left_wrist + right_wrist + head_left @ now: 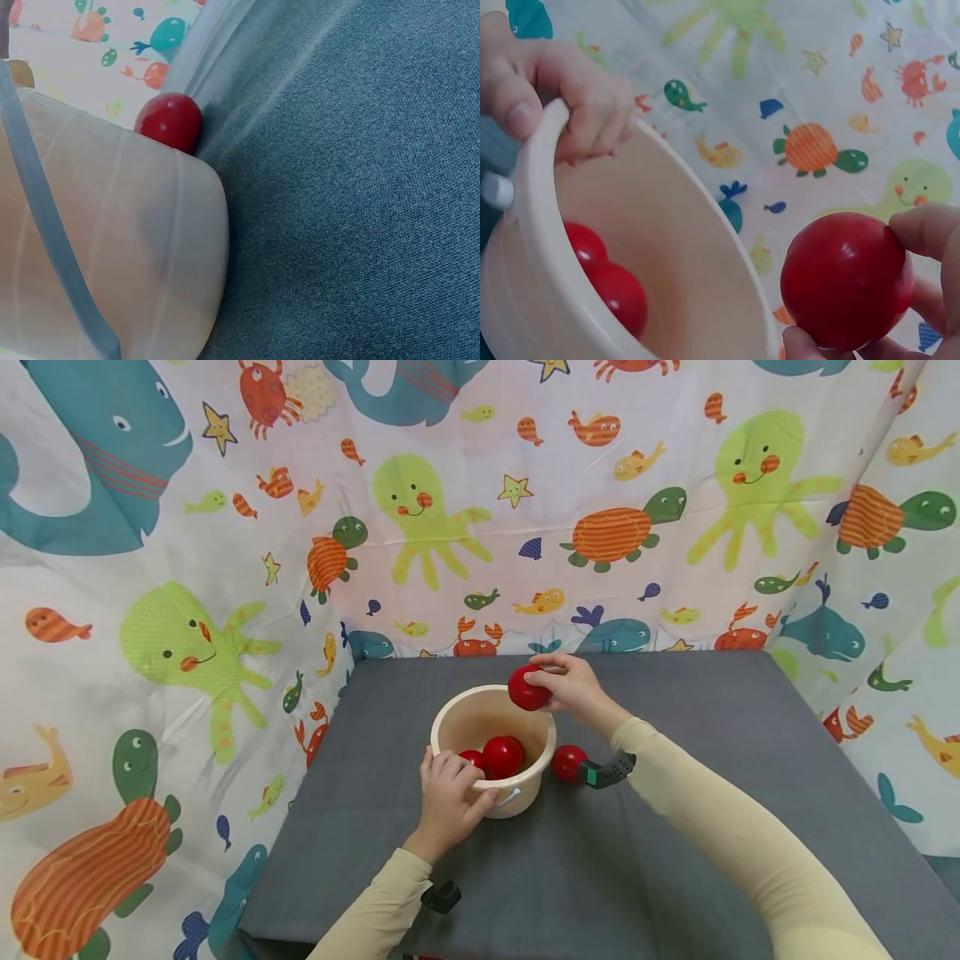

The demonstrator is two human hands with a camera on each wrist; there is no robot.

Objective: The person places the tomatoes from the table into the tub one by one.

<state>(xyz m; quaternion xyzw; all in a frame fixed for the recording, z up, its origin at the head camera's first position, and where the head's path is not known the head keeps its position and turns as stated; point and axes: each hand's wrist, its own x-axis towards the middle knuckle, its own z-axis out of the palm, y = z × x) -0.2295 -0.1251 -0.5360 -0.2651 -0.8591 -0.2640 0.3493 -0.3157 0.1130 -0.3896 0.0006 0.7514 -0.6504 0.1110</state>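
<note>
A cream bucket (483, 713) stands upright on the table, its near rim in the grip of my left hand (448, 797): fingers over the inside, thumb outside. Two shiny red balls lie at its bottom, one ball (504, 757) in plain sight and the other ball (472, 758) partly behind my left fingers. Above the right side of the rim, my right hand (576, 692) holds another red ball (847, 281) between thumb and fingertips. One more red ball (567, 762) sits on the table just right of the bucket, below my right wrist; the left wrist view shows it past the bucket wall.
Dark grey cloth covers the table (720, 735). A curtain (450, 527) printed with sea animals hangs behind the table and along both sides. A grey bucket handle (46, 210) hangs down the outer wall. Each wrist wears a black strap with a small device.
</note>
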